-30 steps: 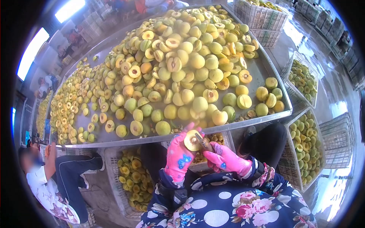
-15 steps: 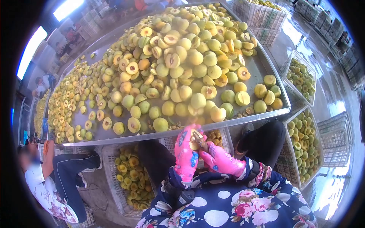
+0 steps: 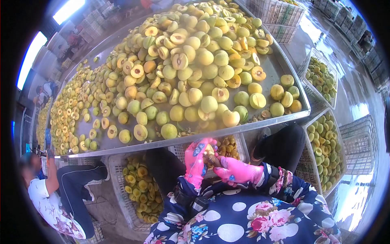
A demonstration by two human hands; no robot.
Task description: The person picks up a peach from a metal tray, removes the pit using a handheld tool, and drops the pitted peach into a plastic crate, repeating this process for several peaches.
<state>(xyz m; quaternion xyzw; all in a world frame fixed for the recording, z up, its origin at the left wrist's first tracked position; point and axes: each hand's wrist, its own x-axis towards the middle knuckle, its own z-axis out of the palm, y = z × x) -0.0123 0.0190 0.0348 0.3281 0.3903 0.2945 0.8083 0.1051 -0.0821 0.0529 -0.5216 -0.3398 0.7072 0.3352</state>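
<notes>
Stainless-steel sorting table [image 3: 284, 71], broad and shallow-rimmed, heaped with yellow-green peaches [image 3: 191, 61], many whole, many halved with reddish pit hollows facing up, thinning out toward the near rim. White plastic mesh crates around it: one under the near edge to the left, filled with yellow peach halves [image 3: 140, 189]; one directly below the hands [image 3: 241, 148], also holding halves; two more to the right, the nearer [image 3: 325, 150] and the farther [image 3: 321, 77], both loaded with whole fruit. Navy floral and polka-dot sleeves [image 3: 243, 215] across the bottom, elbows bent, forearms drawn in close to the body just beneath the table's near rim. Left hand [image 3: 197, 162] in a pink patterned glove, raised with palm turned inward, fingers curled and clamped around a small yellow peach half [image 3: 208, 151], mostly hidden by the glove. Right hand [image 3: 235, 171] in a matching pink glove, held lower and angled toward the left, fingers closed on a small dark coring tool [image 3: 215, 160] whose tip meets the fruit; tool largely covered, shape hard to make out. Fruit held above the crate between the knees, just below the table edge. At lower left, a seated co-worker in a white floral top and dark trousers [image 3: 71, 187], next to the left-hand crate.
</notes>
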